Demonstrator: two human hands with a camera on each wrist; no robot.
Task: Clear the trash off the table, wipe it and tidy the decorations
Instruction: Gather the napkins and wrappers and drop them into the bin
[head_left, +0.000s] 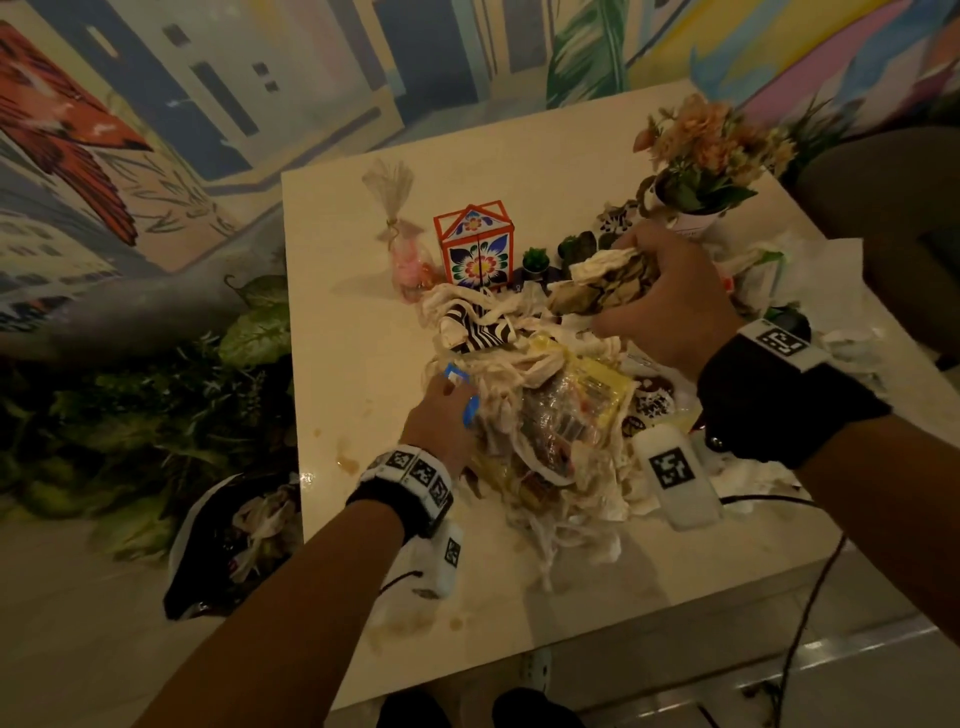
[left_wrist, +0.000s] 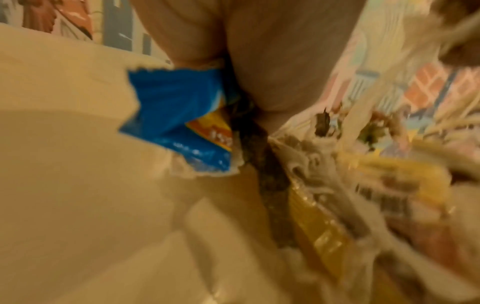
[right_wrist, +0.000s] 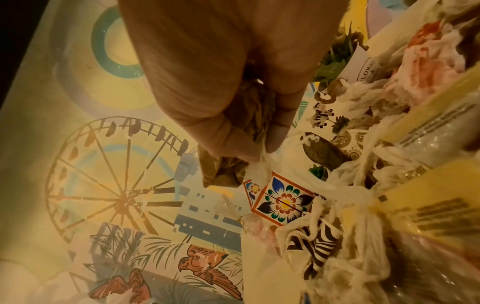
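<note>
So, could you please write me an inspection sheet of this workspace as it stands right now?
Surface: white table, stained with brownish spills near its left and front edges.
Job's things: trash pile of tissue and wrappers mid-table; floral box, flower pot and wrapped pink favour behind it.
Clutter: more crumpled tissue on the right side.
Hands: left hand grips the pile beside a blue wrapper; right hand holds a wad of brown scraps.
Cables: black cable hangs over the front right edge.
Surroundings: black trash bag on the floor at left; painted mural wall.
</note>
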